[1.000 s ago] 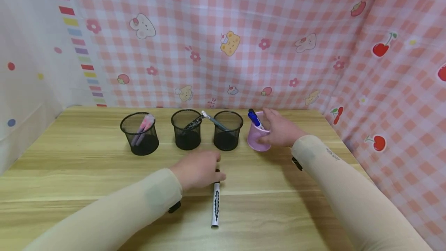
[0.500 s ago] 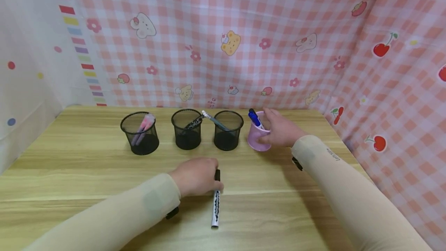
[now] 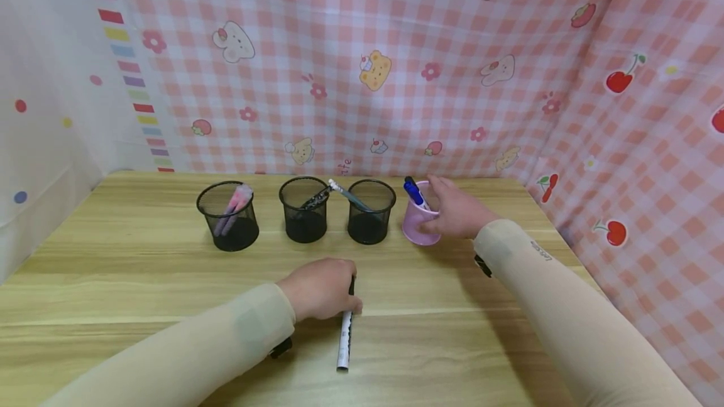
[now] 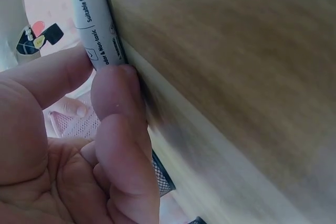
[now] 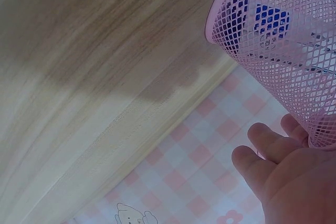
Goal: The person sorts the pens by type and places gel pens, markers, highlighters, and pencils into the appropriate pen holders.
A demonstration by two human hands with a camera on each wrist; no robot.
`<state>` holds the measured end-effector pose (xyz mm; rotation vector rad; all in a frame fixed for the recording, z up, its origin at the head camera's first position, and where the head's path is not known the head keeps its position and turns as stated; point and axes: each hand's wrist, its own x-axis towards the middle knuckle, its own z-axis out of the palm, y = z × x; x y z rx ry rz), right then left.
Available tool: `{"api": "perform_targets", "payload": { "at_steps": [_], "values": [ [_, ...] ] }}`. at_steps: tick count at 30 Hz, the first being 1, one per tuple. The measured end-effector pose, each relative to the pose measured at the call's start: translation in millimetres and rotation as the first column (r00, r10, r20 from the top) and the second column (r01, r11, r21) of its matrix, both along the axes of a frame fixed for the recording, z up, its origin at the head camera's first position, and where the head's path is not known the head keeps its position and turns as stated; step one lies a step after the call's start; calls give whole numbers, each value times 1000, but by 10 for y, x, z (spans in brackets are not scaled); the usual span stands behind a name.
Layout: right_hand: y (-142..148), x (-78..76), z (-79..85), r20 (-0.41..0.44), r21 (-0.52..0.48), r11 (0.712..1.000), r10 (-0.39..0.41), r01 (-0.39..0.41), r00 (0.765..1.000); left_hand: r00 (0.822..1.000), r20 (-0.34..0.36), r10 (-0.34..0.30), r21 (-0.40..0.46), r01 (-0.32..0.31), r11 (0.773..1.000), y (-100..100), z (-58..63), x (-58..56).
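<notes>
A white marker (image 3: 344,347) with a black cap lies lengthwise under my left hand (image 3: 318,287), at the front middle of the table. Thumb and fingers pinch it; the left wrist view shows its printed white barrel (image 4: 97,19) between them. My right hand (image 3: 459,209) grips a pink mesh pen holder (image 3: 415,226), thumb at the front and fingers on the rim's far side. A blue-capped marker (image 3: 414,192) and a black-capped one lean inside that holder. In the right wrist view several fingertips (image 5: 260,137) show beside the pink mesh (image 5: 283,72).
Left of the pink holder stand three black mesh pen holders, a left one (image 3: 249,228), a middle one (image 3: 305,228) and a right one (image 3: 367,230). They hold pink-purple pens (image 3: 233,207), a dark pen (image 3: 313,200) and a grey-blue pen (image 3: 349,195). Checked cloth (image 3: 396,112) hangs behind.
My left hand has come down and toward me onto the marker, now pinching it. The marker has turned slightly, its near end shifting left. My right hand and the pink holder stay put.
</notes>
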<state>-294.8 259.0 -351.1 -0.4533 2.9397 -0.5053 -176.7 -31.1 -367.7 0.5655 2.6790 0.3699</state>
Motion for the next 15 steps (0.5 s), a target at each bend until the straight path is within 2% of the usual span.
{"api": "perform_targets", "payload": {
  "at_steps": [15],
  "values": [
    [-4, 29, 23, -1, 4, 1000, 3, -3, 1000, 1000, 5, 9, 24, -10, 1000, -13, -5, 2]
  ]
}}
